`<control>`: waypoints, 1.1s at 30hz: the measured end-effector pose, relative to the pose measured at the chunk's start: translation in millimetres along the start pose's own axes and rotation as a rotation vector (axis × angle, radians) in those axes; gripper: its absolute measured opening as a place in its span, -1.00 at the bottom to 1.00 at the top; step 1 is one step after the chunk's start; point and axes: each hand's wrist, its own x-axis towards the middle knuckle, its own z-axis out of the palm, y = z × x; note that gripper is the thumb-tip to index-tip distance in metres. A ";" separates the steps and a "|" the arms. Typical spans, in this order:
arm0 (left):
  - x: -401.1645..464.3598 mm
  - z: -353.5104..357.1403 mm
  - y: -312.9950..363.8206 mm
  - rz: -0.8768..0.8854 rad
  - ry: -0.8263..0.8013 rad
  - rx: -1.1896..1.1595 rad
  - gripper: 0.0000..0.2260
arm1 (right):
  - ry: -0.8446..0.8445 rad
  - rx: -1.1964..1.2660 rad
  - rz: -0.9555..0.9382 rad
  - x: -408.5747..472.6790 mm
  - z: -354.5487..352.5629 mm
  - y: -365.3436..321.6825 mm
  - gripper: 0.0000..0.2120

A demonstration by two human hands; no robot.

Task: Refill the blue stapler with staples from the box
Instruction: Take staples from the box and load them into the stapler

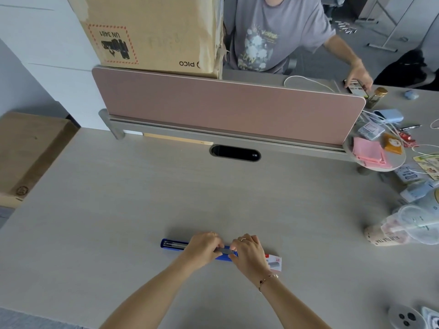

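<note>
staple strip over the open stapler: a slip is the risk

both hands pinch a grey staple strip (225,251) between closed fingertips, left hand (204,248) and right hand (248,254) meeting over the blue stapler (174,245), which lies opened flat on the desk (166,191). likely trouble: the strip could break or go in tilted and jam if pressed unevenly. the staple box (275,262) sits just beside the right wrist, easily nudged. the desk is bare to the left and ahead; clutter stays well right.
</note>
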 end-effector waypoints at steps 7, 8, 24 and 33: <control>1.2 3.2 0.3 0.004 0.013 -0.009 -0.88 | -0.029 -0.028 -0.052 1.9 2.2 3.6 -0.97; 0.9 3.2 1.0 0.012 0.019 -0.001 -0.88 | -0.023 -0.031 -0.056 1.6 2.0 3.4 -0.97; -7.4 -4.2 -23.1 0.013 -0.030 0.010 -0.79 | -0.023 0.008 -0.057 0.1 1.9 9.7 -0.87; -38.0 -26.5 -101.9 -0.133 -0.089 0.121 -0.55 | -0.049 -0.014 0.017 -4.6 13.6 14.6 -0.84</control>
